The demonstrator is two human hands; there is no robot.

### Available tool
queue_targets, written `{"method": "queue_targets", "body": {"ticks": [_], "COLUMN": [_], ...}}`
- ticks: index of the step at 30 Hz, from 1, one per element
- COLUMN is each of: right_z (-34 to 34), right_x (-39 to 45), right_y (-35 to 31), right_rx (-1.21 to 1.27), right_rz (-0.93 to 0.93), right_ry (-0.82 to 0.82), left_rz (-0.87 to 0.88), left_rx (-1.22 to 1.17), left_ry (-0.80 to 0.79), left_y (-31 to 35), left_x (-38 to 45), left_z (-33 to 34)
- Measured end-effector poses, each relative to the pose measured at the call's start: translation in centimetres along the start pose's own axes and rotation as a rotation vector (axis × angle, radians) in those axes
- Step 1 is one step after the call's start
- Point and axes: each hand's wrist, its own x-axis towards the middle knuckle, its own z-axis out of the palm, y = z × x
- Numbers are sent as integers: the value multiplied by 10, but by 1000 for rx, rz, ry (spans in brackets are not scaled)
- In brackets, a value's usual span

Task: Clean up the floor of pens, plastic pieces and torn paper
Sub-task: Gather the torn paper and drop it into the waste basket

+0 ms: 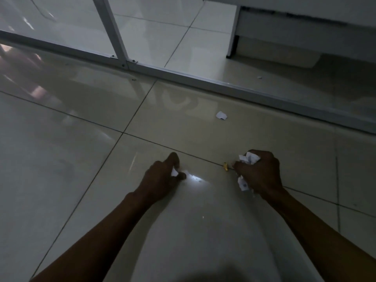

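Observation:
My left hand [162,176] hovers low over the glossy tile floor [61,180], pinching a small white paper scrap [174,172] between thumb and fingers. My right hand [260,174] is closed on a wad of torn white paper [249,158], with more paper [243,184] sticking out below the fist. A small yellow plastic piece [225,166] lies on the grout line just left of my right hand. Another torn paper piece [221,115] lies on the floor further ahead. A tiny white fragment [259,77] sits beyond the metal rail.
A grey metal floor rail [183,76] with an upright post [110,27] of a glass partition crosses the view ahead. A white cabinet or desk base [284,31] stands at the back right. The room is dim.

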Motion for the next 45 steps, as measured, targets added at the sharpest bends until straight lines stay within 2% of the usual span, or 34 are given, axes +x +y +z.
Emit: {"method": "queue_targets", "body": {"ticks": [3,8,13,17,20,22,24,26,29,33,38,45], "right_z": [3,19,27,27,27,25,22,18,13,13,20,40], "right_x": [-5,-9,-13,-15,-13,-8,0,11,33,72,107,140], "right_y": [1,6,3,-4,-10,-12,-13,-19,-30,-38,-47,-54], "right_rx": [-131,-302,-445,-523,-427,-339,-258,-155,-24,99,-64,-406], "right_rz": [-49,-33,-94,-156,-119,-103,-82,-41,25,155,64,-18], "right_ry": [-9,13,73,67,52,44,75,104,134,105,68,16], "left_rz": [15,187,117,49,5,-30,-38,-37,-32,-191,-442,-396], "left_rx": [99,141,142,272,464,482,427,270,-74,-254,-489,-559], "left_ry": [-65,80,118,15,-96,-131,-134,-97,152,419,397,384], "left_y": [0,3,20,25,28,34,36,33,30,29,33,30], "left_x": [-2,-13,-12,-11,-5,-1,3,10,31,69,101,118], "left_z": [6,10,13,15,18,18,15,9,2,-8,-15,-17]}}
